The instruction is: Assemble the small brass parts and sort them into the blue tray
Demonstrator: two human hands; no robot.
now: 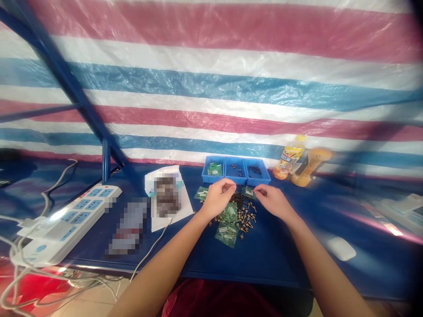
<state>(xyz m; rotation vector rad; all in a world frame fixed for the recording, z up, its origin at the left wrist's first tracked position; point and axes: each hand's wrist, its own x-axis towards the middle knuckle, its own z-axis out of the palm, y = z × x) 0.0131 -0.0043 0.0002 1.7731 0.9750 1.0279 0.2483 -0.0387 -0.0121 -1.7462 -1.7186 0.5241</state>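
Observation:
My left hand (220, 195) is closed in a pinch over the pile; whatever its fingertips hold is too small to make out. Opposite it, my right hand (272, 200) also pinches, its fingertips at the edge of a small clear bag (247, 191); I cannot tell whether they grip it. Below and between the hands lie brass-coloured screw-like pieces (246, 218) and dark screws (238, 199). Green-tinted clear bags with pale pieces inside (226, 233) lie at the near side of the pile. Just behind stands a blue three-compartment tray (235, 181), holding a bag, a few small pieces and dark pieces.
Two drink bottles, one with a yellow cap (287, 160) and one amber (308, 169), stand at the right back. A white mouse-like object (342, 249) lies at right. On the left are a white paper (185, 200), a power strip (74, 224), cables and a blue frame post (106, 160).

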